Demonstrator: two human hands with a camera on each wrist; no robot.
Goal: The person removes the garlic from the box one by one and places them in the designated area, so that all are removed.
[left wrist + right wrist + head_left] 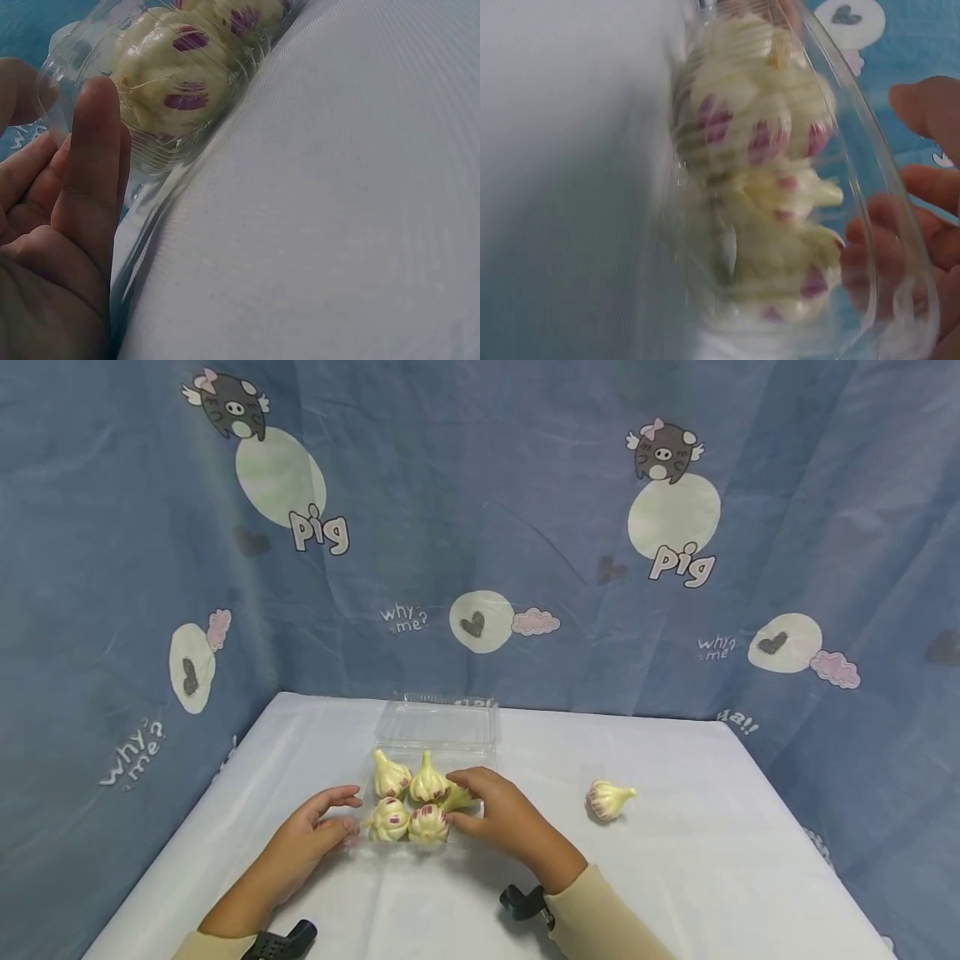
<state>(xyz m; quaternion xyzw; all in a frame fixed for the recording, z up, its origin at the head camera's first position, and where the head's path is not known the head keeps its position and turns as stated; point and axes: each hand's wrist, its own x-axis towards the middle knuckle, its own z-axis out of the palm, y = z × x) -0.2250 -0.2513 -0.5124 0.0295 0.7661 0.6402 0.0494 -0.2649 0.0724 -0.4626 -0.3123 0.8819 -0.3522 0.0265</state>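
Observation:
A clear plastic clamshell box [378,844] lies with its lid raised at the back, holding several garlic bulbs [388,820] with purple patches. My left hand [311,831] is at the box's left side, thumb and fingers spread around its rim [56,82]. At the right end, my right hand [504,814] reaches over the box, fingers and thumb spread around a garlic bulb [457,797] that it partly hides. In the right wrist view, the right fingers [930,184] are beside the clear rim and no bulb shows between them.
One loose garlic bulb [609,800] lies on the white tablecloth [712,860], right of the box. The transparent lid [438,724] leans back toward the blue printed curtain [555,527] that surrounds the table's back and sides.

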